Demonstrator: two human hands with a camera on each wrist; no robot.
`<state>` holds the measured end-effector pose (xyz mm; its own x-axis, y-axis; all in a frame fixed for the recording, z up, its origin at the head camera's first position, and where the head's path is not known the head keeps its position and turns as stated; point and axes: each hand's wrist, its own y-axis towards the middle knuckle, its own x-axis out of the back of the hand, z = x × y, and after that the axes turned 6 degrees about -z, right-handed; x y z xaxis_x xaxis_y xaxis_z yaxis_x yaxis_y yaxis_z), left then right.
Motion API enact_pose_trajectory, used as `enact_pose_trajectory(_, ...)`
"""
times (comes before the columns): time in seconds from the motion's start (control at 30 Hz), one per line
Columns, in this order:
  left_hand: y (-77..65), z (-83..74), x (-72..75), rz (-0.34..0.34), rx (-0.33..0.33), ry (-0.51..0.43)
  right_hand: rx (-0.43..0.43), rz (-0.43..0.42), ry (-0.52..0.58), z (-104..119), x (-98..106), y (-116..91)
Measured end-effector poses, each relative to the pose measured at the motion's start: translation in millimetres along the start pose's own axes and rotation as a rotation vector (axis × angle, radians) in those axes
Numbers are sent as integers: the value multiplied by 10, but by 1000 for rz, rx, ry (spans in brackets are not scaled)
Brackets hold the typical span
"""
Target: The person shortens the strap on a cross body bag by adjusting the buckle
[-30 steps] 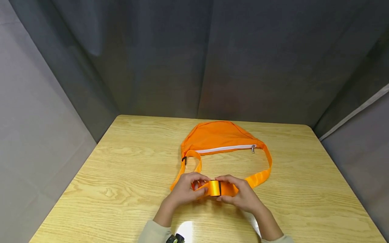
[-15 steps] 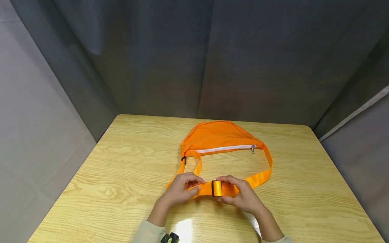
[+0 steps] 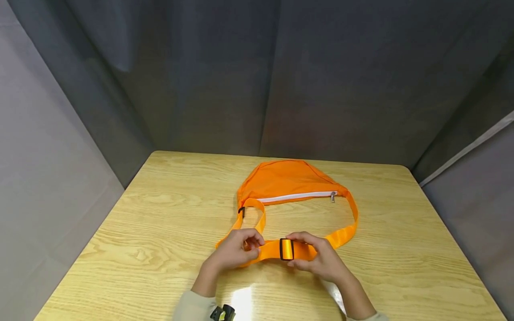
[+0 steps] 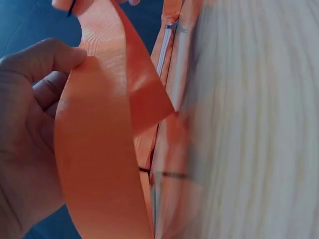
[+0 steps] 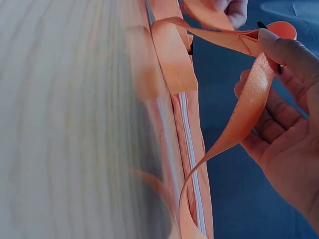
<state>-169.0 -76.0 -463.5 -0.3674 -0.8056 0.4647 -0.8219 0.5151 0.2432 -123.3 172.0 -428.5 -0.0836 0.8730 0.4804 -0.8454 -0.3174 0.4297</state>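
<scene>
An orange waist bag (image 3: 291,178) with a white zipper (image 3: 297,195) lies flat on the table. Its orange webbing strap (image 3: 270,250) loops toward me and is raised between both hands. My right hand (image 3: 323,258) pinches the black slider buckle (image 3: 281,250) at its right side, thumb below and fingers above. Webbing is threaded over the buckle's middle. My left hand (image 3: 234,249) pinches the strap to the left of the buckle. In the left wrist view, a fingertip of the left hand (image 4: 27,104) meets the strap's edge, and the broad webbing hides part of the other fingers.
A second small black buckle (image 3: 242,211) sits by the bag's left end, beside a strap loop. The metal zipper pull (image 3: 333,196) hangs at the right end. Dark curtains (image 3: 209,80) stand behind the wooden table (image 3: 160,214).
My left hand has slid left along the strap, away from the buckle, exposing more webbing. The webbing over the buckle has flattened into its frame. The right hand has stayed in place.
</scene>
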Motion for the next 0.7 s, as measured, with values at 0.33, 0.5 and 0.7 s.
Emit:
enact_pose_trajectory(0.33,134,-6,-185,-24,-105,-18,10,38,44,28,-40,39)
enact_pose_trajectory(0.5,109,0,-185,-46,-117,-26,18,42,42,27,-44,32)
enact_pose_trajectory(0.7,55,0,-107,-36,-92,-23,7,41,5,26,-23,28)
